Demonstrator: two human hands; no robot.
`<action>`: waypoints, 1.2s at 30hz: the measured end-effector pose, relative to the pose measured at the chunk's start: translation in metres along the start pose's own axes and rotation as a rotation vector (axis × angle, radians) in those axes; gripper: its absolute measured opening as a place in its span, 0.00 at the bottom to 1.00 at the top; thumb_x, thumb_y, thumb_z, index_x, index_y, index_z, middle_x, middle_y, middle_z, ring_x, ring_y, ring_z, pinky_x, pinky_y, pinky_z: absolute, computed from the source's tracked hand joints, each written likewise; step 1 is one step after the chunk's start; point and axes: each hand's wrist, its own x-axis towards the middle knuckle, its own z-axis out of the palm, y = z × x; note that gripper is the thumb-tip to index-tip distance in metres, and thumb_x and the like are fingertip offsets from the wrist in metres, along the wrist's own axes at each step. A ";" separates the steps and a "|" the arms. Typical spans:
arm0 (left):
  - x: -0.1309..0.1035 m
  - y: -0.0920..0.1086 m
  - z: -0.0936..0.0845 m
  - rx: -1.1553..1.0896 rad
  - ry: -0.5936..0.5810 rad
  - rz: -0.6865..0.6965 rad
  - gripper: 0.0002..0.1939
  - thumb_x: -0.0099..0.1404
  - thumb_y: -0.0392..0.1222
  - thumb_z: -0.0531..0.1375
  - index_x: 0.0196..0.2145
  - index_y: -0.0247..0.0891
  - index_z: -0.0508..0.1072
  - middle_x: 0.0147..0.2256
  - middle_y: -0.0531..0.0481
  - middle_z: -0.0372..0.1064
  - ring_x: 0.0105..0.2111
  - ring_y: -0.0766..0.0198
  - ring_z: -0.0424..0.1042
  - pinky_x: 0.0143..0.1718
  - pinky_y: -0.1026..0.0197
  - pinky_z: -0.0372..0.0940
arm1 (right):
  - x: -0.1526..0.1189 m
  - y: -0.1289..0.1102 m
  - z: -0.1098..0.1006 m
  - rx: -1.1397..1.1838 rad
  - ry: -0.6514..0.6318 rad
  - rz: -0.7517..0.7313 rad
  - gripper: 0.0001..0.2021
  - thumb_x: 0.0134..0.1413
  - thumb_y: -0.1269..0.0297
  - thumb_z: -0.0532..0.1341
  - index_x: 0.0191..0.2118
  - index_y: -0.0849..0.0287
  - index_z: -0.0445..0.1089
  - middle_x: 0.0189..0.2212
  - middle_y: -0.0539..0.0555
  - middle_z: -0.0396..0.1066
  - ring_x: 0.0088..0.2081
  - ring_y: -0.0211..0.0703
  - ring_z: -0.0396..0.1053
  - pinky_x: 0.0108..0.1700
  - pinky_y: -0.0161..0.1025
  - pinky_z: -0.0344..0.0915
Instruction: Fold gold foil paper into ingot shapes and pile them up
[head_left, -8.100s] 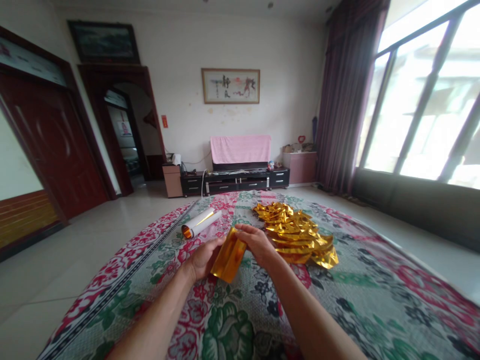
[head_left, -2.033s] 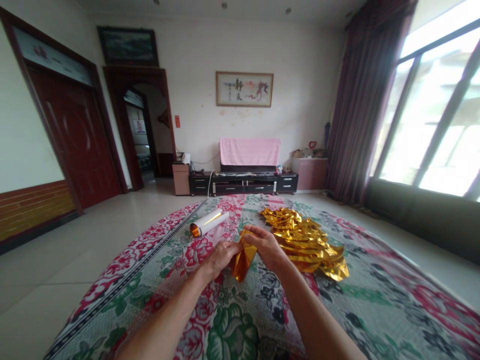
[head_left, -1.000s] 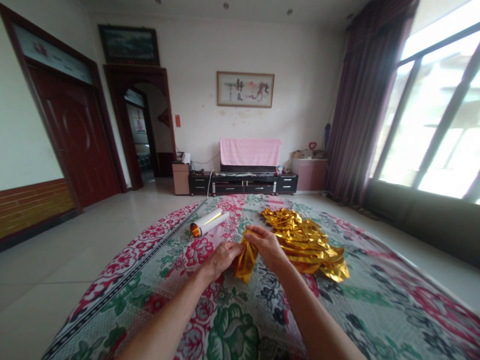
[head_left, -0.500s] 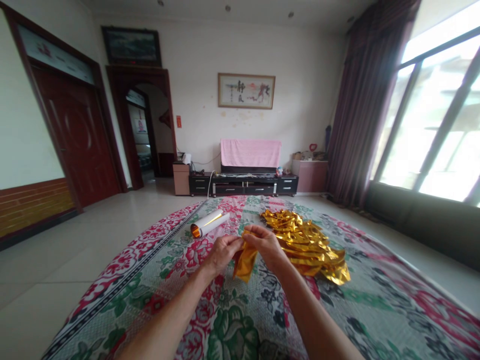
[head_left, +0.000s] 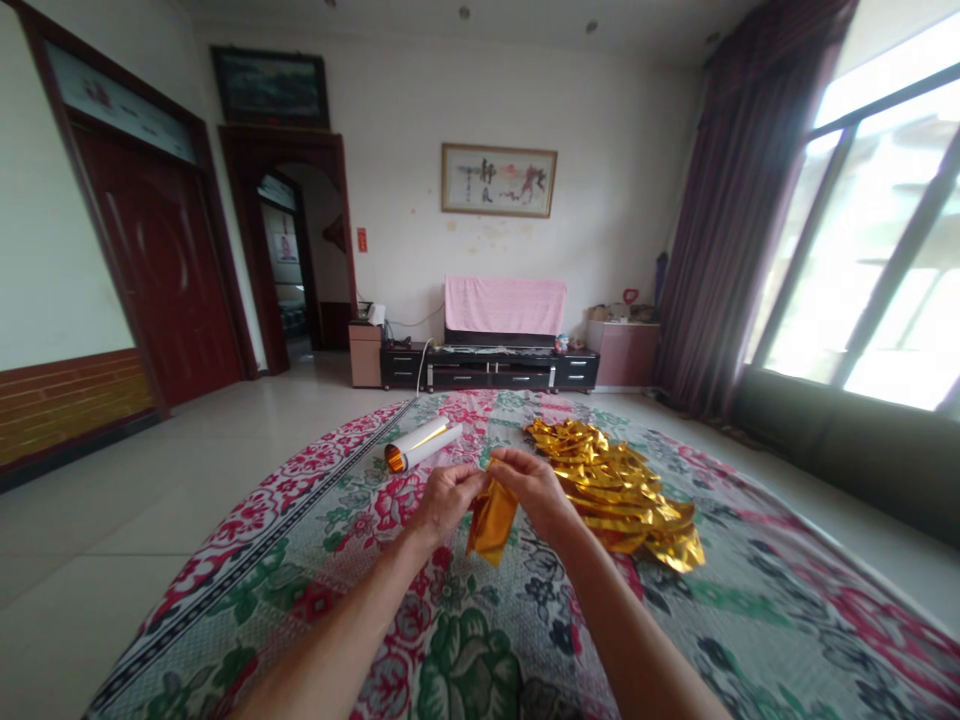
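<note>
Between my two hands hangs a folded strip of gold foil, pinched near its upper end above the flowered cloth. My left hand is closed on its upper left edge, thumb and fingertips together. The fingers of my right hand pinch the top of the same strip from the other side. Just beyond my right hand spreads a crumpled heap of gold foil pieces. Past my left hand lies a white roll with a gold inside. The exact fold under my fingertips is hidden.
A flowered cloth covers the round-edged surface before me. Farther back stand a low black cabinet and a pink cloth draped over something. A curtain and windows are at right, a red door at left.
Both hands keep their pinch on the foil strip, whose hanging part has turned a little. The whole view has shifted slightly.
</note>
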 end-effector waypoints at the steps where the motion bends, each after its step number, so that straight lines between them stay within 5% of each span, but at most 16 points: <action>1: 0.000 -0.001 0.000 0.018 0.006 0.010 0.14 0.51 0.48 0.59 0.22 0.32 0.70 0.19 0.55 0.60 0.20 0.71 0.57 0.22 0.68 0.53 | 0.000 0.000 0.000 0.017 0.002 0.024 0.19 0.31 0.57 0.68 0.34 0.60 0.71 0.23 0.49 0.71 0.23 0.37 0.66 0.29 0.35 0.63; 13: 0.000 -0.003 0.001 0.097 0.027 0.071 0.14 0.51 0.48 0.58 0.22 0.33 0.71 0.18 0.55 0.60 0.20 0.70 0.56 0.21 0.67 0.51 | -0.004 -0.004 0.000 0.076 -0.091 0.068 0.15 0.33 0.54 0.67 0.27 0.60 0.71 0.20 0.49 0.68 0.22 0.37 0.63 0.27 0.34 0.60; 20: 0.001 -0.008 0.004 0.119 0.044 0.054 0.14 0.51 0.48 0.58 0.26 0.34 0.75 0.18 0.55 0.61 0.20 0.69 0.58 0.22 0.67 0.52 | -0.010 -0.012 0.003 -0.107 0.039 0.019 0.12 0.36 0.56 0.64 0.20 0.61 0.67 0.15 0.46 0.61 0.19 0.32 0.56 0.22 0.32 0.51; 26: 0.002 -0.005 0.004 -0.033 0.077 -0.015 0.13 0.50 0.47 0.59 0.24 0.33 0.73 0.18 0.55 0.62 0.19 0.70 0.59 0.22 0.66 0.54 | -0.006 -0.004 0.002 0.056 -0.061 0.056 0.15 0.40 0.53 0.63 0.30 0.61 0.69 0.21 0.48 0.66 0.22 0.34 0.61 0.25 0.32 0.55; 36: 0.003 -0.002 0.001 -0.045 0.094 0.010 0.14 0.51 0.49 0.58 0.21 0.33 0.70 0.18 0.54 0.63 0.20 0.69 0.60 0.22 0.67 0.55 | -0.004 0.010 -0.003 0.192 -0.188 0.137 0.17 0.39 0.53 0.64 0.32 0.61 0.71 0.24 0.51 0.70 0.24 0.37 0.66 0.29 0.34 0.61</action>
